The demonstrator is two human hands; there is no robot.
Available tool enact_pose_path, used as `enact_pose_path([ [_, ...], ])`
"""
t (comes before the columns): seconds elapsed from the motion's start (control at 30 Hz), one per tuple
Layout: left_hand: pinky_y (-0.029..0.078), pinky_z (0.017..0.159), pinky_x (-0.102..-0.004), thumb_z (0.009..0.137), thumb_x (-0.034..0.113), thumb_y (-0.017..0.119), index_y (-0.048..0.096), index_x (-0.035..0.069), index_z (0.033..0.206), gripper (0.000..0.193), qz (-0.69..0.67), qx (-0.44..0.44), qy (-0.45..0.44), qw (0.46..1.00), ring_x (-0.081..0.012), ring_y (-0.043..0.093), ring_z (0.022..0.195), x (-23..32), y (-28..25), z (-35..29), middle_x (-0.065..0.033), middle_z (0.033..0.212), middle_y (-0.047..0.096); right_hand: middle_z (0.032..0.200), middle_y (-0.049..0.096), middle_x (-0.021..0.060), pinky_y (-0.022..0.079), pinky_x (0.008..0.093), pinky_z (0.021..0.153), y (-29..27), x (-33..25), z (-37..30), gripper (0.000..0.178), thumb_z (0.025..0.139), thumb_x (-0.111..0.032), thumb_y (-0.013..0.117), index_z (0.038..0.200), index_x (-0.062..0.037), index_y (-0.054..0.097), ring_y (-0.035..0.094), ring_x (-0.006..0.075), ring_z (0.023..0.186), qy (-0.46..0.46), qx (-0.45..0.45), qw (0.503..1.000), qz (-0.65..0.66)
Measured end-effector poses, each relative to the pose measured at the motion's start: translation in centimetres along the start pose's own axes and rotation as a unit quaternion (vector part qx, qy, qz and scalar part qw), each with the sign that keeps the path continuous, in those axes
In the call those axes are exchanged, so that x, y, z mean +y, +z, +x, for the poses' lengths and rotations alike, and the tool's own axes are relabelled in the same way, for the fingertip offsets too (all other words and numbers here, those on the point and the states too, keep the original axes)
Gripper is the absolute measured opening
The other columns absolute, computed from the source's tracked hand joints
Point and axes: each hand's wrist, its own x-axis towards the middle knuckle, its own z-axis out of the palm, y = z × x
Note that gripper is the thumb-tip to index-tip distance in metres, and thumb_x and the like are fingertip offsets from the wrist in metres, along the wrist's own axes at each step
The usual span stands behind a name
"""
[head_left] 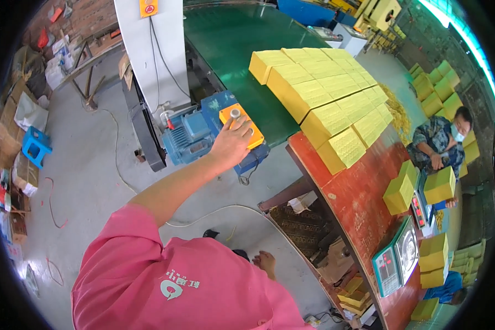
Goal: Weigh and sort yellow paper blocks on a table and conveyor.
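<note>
My left hand [232, 144] reaches out to an orange control box [254, 135] mounted on a blue motor unit [195, 132]. Its fingers are stretched over the box, close to a silvery round knob [235, 113], and do not wrap round anything. Low beside my body hangs my right hand [266, 264], fingers apart, with nothing seen in it. Beyond the box, a large block of stacked yellow paper bundles [324, 91] spans the end of a green conveyor belt [231, 41] and the red table [346, 203].
Two scales stand on the table; the nearer scale [390, 269] has a green frame. More yellow bundles [434, 253] lie beyond it. A masked co-worker [437, 140] handles bundles across the table. A white post [154, 55] rises left of the belt. A cable [214, 210] crosses the floor.
</note>
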Motion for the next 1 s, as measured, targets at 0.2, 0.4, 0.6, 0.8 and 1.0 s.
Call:
enact_pose_path([
  [0.2, 0.033, 0.114, -0.0466, 0.074, 0.017, 0.076, 0.06, 0.001, 0.117, 0.049, -0.011, -0.012, -0.003, 1.0, -0.0305, 0.038, 0.138, 0.5, 0.3, -0.1, -0.0122, 0.135, 0.052, 0.081, 0.067, 0.0192, 0.053, 0.0327, 0.05, -7.8, 9.4, 0.2, 0.018, 0.092, -0.005, 0.049, 0.102, 0.0047, 0.06, 0.066, 0.0257, 0.059, -0.006, 0.033, 0.99, -0.135],
  [0.4, 0.033, 0.114, -0.0451, 0.074, 0.015, 0.075, 0.06, 0.002, 0.12, 0.05, 0.004, -0.051, -0.013, 0.999, -0.0299, 0.036, 0.141, 0.3, 1.1, 0.2, -0.0119, 0.141, 0.049, 0.083, 0.068, 0.0196, 0.055, 0.0336, 0.049, -10.1, 15.4, -3.5, 0.017, 0.093, -0.007, 0.048, 0.097, 0.0037, 0.06, 0.066, 0.026, 0.056, 0.11, 0.108, 0.988, -0.008],
  [0.6, 0.035, 0.112, -0.0453, 0.076, 0.015, 0.074, 0.06, 0.003, 0.122, 0.049, 0.041, -0.069, -0.064, 0.995, -0.0289, 0.036, 0.141, -1.4, 1.2, -1.2, -0.0129, 0.145, 0.046, 0.093, 0.07, 0.0175, 0.057, 0.038, 0.06, -8.4, 20.9, -4.8, 0.02, 0.092, -0.013, 0.053, 0.1, 0.0019, 0.064, 0.07, 0.028, 0.072, 0.078, 0.036, 0.996, -0.034],
  [0.8, 0.036, 0.112, -0.0451, 0.078, 0.012, 0.07, 0.059, 0.005, 0.123, 0.046, 0.004, -0.083, -0.065, 0.994, -0.03, 0.039, 0.14, 1.4, 0.5, 1.0, -0.0127, 0.15, 0.043, 0.097, 0.071, 0.015, 0.056, 0.0427, 0.072, -14.2, 31.6, 0.1, 0.024, 0.083, -0.027, 0.067, 0.092, -0.0055, 0.07, 0.07, 0.0288, 0.084, -0.197, 0.02, 0.809, -0.554],
  [1.0, 0.041, 0.107, -0.0424, 0.079, 0.005, 0.061, 0.065, 0.003, 0.113, 0.035, -0.015, -0.057, -0.082, 0.995, -0.0287, 0.046, 0.134, 0.1, 0.9, -0.4, -0.0125, 0.134, 0.055, 0.086, 0.07, 0.0176, 0.057, 0.0402, 0.063, -15.3, 29.7, -3.7, 0.02, 0.086, -0.016, 0.063, 0.097, -0.0011, 0.068, 0.069, 0.0284, 0.073, -0.082, 0.057, 0.936, -0.338],
])
